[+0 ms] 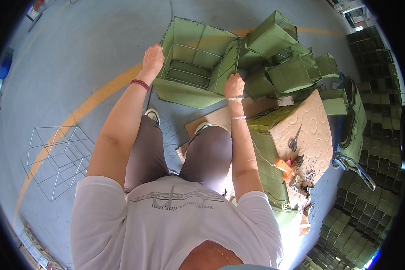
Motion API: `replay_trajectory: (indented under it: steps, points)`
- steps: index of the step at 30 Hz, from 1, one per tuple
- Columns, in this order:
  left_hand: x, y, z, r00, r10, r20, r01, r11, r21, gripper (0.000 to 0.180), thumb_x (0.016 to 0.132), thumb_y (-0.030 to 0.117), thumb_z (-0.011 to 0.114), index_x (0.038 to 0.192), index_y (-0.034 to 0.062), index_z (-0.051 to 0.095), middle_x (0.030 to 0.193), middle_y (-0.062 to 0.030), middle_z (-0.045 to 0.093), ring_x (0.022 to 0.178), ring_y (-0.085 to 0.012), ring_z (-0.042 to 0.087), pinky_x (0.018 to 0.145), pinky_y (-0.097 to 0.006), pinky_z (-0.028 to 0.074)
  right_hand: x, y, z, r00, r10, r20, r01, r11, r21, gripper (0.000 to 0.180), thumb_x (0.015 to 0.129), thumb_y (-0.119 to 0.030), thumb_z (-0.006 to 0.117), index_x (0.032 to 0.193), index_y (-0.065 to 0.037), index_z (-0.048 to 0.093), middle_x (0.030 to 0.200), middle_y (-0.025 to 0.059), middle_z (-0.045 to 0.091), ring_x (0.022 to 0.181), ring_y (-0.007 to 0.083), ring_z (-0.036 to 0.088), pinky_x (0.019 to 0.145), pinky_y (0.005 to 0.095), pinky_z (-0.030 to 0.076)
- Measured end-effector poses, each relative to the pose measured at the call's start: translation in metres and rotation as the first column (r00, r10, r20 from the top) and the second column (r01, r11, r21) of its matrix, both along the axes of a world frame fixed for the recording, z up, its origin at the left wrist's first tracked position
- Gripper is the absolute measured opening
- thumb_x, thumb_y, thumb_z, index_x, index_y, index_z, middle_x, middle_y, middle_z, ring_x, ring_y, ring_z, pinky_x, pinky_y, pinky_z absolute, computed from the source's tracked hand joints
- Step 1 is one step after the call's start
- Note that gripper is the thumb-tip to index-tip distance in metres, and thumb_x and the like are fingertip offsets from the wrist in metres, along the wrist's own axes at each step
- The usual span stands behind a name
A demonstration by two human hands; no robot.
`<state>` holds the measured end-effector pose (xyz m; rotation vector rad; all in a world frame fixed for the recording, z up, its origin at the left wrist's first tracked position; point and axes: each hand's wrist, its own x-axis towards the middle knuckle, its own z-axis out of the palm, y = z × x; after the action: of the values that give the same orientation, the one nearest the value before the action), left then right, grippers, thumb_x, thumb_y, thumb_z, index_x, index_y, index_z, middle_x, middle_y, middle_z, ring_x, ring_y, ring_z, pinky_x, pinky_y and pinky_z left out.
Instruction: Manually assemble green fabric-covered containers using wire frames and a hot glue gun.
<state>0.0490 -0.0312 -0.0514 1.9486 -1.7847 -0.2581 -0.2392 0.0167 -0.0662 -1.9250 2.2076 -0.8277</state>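
Observation:
A green open-topped box (189,94) is held out over the floor in front of my knees. Its walls look stiff and cloth-like with dark edges, and thin wire rods of a frame show inside. My left hand (153,58) is closed on the box's left edge. On the near right edge, my right hand (234,86) is closed too, its fingertips partly hidden. A hot glue gun (284,169) in orange lies to my right on an embossed tan sheet (308,121), with dark-handled scissors (294,143) close by.
Several similar green boxes (290,74) are heaped beyond my right hand. A bare wire frame (58,157) stands on the grey floor at left, over a yellow line (94,96). The tan sheet lies atop a green block (270,157). Many stacked green boxes (373,135) line the far right.

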Motion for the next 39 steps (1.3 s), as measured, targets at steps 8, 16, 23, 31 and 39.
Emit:
replay_trajectory:
  steps: [8,16,23,31,39]
  points:
    - [-0.001,-0.002,0.006,0.997,0.034,-0.067,-0.03,0.997,0.066,0.027,0.088,0.023,0.053,0.091,-0.0032,0.059,0.088,-0.0268,0.063,0.091,-0.0409,0.06,0.079,-0.045,0.049,0.001,-0.001,0.0,0.996,-0.026,0.089,0.028,0.999,-0.016,0.027,0.088,-0.018,0.05,0.077,0.005,0.058,0.074,0.0275,0.061,0.073,0.0418,0.062,0.066,0.0474,0.049]
    - [0.002,-0.042,0.015,0.993,0.106,-0.051,-0.104,0.994,0.039,0.042,0.088,0.038,0.053,0.092,-0.0028,0.061,0.091,-0.0236,0.064,0.094,-0.0399,0.06,0.08,-0.045,0.049,0.005,-0.001,0.0,0.996,-0.048,0.08,0.047,0.999,0.009,0.027,0.088,-0.019,0.051,0.076,0.004,0.057,0.073,0.0275,0.061,0.074,0.0432,0.062,0.066,0.0486,0.05]
    - [-0.012,-0.046,0.005,0.993,0.111,-0.043,-0.111,0.994,0.005,0.029,0.088,0.024,0.05,0.083,-0.0004,0.065,0.087,-0.022,0.064,0.087,-0.0389,0.061,0.078,-0.045,0.049,-0.001,-0.001,-0.002,0.995,-0.084,0.058,0.083,0.996,0.017,0.026,0.088,-0.019,0.052,0.076,0.004,0.057,0.073,0.0268,0.061,0.073,0.0432,0.062,0.066,0.0483,0.05]
    - [-0.002,-0.049,0.007,0.999,0.016,-0.028,-0.014,0.998,0.058,0.039,0.089,0.034,0.052,0.083,-0.0022,0.064,0.089,-0.0236,0.064,0.091,-0.0397,0.06,0.08,-0.045,0.048,0.001,0.0,0.0,0.99,-0.099,0.098,0.097,0.995,0.026,0.024,0.088,-0.017,0.051,0.077,0.003,0.058,0.073,0.0267,0.062,0.073,0.0422,0.063,0.066,0.0473,0.051]
    - [0.005,-0.061,-0.001,0.995,0.08,0.055,-0.083,0.994,0.063,0.038,0.092,0.032,0.047,0.086,-0.0012,0.065,0.089,-0.0243,0.064,0.091,-0.0392,0.061,0.079,-0.046,0.049,0.009,0.0,0.004,0.985,-0.103,0.141,0.101,0.995,0.022,0.028,0.09,-0.02,0.05,0.075,0.002,0.059,0.073,0.0262,0.062,0.072,0.0416,0.063,0.065,0.0468,0.051]
